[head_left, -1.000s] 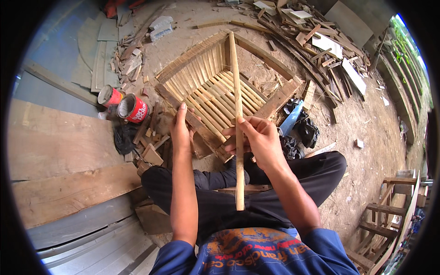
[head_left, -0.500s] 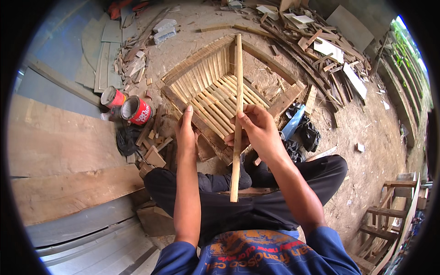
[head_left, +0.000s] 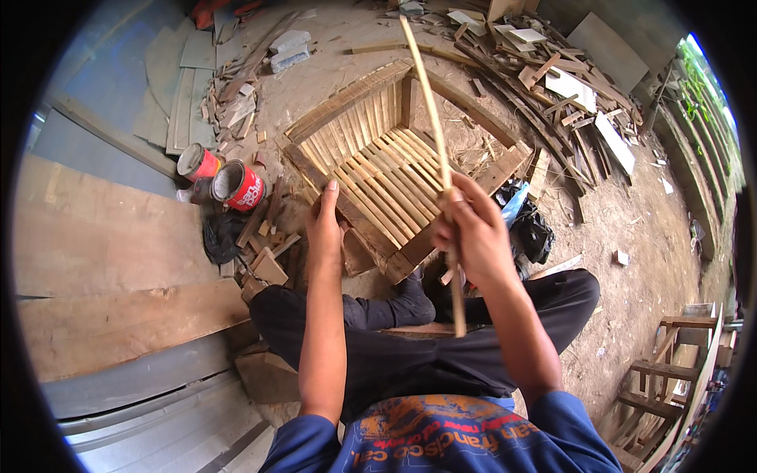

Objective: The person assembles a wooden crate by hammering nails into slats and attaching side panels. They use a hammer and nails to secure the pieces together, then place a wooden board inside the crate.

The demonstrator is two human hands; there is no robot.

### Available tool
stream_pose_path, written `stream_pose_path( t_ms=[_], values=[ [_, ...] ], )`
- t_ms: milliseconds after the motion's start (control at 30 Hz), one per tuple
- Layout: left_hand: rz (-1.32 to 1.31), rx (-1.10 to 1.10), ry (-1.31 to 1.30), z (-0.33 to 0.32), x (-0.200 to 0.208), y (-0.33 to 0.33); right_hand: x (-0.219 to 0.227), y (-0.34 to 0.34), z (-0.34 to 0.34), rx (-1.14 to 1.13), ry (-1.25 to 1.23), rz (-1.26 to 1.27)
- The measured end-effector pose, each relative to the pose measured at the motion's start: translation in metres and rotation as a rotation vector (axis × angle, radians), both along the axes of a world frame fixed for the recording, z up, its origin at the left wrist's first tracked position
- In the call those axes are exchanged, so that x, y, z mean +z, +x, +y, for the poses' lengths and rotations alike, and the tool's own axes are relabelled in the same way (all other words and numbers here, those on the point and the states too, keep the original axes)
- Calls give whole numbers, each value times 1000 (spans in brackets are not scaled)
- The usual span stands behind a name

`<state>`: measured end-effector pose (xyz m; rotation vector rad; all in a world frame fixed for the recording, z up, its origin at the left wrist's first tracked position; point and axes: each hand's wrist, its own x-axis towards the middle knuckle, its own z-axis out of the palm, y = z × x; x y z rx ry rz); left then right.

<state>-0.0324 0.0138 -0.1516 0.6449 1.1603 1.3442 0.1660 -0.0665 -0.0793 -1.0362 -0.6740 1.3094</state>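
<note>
Before my crossed legs rests a box-like wooden frame (head_left: 365,233) with rows of pale bamboo slats (head_left: 394,185) across its bottom and far left side. My left hand (head_left: 324,226) grips the frame's near left rail, thumb on top, the other fingers mostly hidden behind the wood. In my right hand (head_left: 478,232), over the frame's near right side, is a long thin bamboo strip (head_left: 430,102), pinched below its middle. Its far end leans left past the frame's far corner, and its blurred lower end hangs over my lap.
Two red paint cans (head_left: 240,188) stand left of the frame, near wood offcuts (head_left: 268,268). Wide boards (head_left: 118,236) lie further left. A black plastic bag (head_left: 533,235) is at the frame's right. Scrap wood (head_left: 564,87) is heaped at the far right, a wooden ladder-like rack (head_left: 666,366) lower right.
My right hand has moved right with the bamboo strip, which has gone from nearly upright in view to leaning left at its far end. My left hand stays on the rail.
</note>
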Motion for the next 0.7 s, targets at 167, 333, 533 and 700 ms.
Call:
stream_pose_path(
  t_ms=[167, 333, 533, 700],
  values=[
    [-7, -11, 18, 1, -11, -4, -8, 45, -43, -191, 211, -265],
    [-349, -103, -35, -9, -15, 5, -31, 89, -65, -474, 118, -284],
    [-351, -104, 14, -33, -5, 23, -87, 74, -69, -602, -67, -59],
    [-203, -79, 30, -44, -3, 26, -131, 19, -61, -492, -10, 256]
  ],
)
